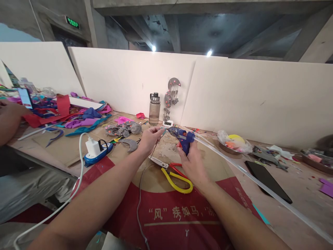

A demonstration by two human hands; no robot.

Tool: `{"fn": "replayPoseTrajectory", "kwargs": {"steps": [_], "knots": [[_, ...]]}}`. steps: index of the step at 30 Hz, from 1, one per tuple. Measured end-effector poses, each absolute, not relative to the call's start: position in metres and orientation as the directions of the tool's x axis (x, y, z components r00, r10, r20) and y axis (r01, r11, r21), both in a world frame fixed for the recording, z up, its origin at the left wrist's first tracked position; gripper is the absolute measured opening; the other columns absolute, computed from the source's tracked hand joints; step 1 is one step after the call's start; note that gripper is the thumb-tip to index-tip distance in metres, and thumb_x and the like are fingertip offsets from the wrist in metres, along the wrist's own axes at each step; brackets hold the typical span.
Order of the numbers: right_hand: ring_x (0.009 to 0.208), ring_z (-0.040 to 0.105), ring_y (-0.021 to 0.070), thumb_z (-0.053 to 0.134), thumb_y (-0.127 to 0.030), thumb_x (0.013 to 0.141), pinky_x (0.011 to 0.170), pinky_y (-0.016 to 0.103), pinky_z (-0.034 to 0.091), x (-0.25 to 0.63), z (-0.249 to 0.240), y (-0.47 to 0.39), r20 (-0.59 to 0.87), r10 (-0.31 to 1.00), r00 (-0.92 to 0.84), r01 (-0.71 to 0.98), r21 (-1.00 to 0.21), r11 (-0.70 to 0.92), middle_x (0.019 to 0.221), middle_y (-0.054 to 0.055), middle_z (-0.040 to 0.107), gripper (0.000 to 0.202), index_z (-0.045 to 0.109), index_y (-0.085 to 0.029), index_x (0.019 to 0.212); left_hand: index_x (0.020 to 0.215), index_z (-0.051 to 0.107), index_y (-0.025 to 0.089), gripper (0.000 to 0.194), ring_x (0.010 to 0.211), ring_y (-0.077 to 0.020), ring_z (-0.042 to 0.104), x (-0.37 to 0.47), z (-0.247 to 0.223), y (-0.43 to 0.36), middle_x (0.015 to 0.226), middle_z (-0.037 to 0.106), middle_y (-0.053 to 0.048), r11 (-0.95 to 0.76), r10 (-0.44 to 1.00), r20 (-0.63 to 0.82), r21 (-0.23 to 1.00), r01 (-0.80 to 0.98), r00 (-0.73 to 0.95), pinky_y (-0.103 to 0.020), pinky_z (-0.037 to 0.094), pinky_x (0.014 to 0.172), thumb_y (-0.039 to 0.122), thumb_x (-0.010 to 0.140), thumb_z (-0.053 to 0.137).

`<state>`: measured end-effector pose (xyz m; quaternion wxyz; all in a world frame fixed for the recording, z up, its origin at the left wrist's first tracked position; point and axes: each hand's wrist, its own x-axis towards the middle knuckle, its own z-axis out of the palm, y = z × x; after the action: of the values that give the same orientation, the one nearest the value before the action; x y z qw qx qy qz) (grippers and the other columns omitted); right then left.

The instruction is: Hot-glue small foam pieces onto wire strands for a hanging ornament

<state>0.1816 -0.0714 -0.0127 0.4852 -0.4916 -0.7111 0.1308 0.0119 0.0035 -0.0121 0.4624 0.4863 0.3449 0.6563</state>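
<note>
My right hand (191,161) is wrapped round the handle of a blue hot glue gun (185,139), with a long clear glue stick (243,169) running out of its back. The gun's nozzle points left, close to the fingertips of my left hand (150,140). Those fingers are pinched on the end of a grey yarn (139,208), which hangs down over the red printed sheet (125,211). A small bluish bit shows at the fingertips, too small to name. Below the hands lie scissors (179,188) with yellow and red handles.
Left of my hands are a grey felt crescent (130,144), a yarn ball (135,128) and a blue power strip (97,156). A bottle (154,111) stands behind. A black phone (267,180) and a bowl (231,149) lie right. Another person's hand (10,114) is far left.
</note>
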Motion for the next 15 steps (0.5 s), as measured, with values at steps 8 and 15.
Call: {"fn": "replayPoseTrajectory", "kwargs": {"steps": [8,15], "knots": [[0.093,0.061,0.0280,0.046,-0.032,0.088,0.082,0.041,0.045,0.1802,-0.0092,-0.0733,0.531,0.847,-0.035,0.604,-0.664,0.441,0.103,0.012,0.065,0.028,0.048,-0.020,0.113,0.064,0.056,0.015,0.036,0.040,-0.0029,0.028,0.0116,-0.0111,0.0033,0.046,0.039,0.008,-0.332,0.943,0.317,0.904,-0.270,-0.100,-0.021,0.015,0.041,0.043,0.060,0.078],[0.097,0.061,0.0287,0.047,-0.032,0.088,0.084,0.042,0.045,0.1807,-0.0121,-0.0720,0.568,0.822,-0.043,0.599,-0.644,0.476,0.101,0.012,0.065,0.028,0.048,-0.021,0.114,0.064,0.055,0.015,0.036,0.040,-0.0029,0.028,0.0126,-0.0067,-0.0011,0.045,0.040,0.007,-0.318,0.948,0.300,0.913,-0.255,-0.107,-0.020,0.016,0.042,0.042,0.059,0.078]]}}
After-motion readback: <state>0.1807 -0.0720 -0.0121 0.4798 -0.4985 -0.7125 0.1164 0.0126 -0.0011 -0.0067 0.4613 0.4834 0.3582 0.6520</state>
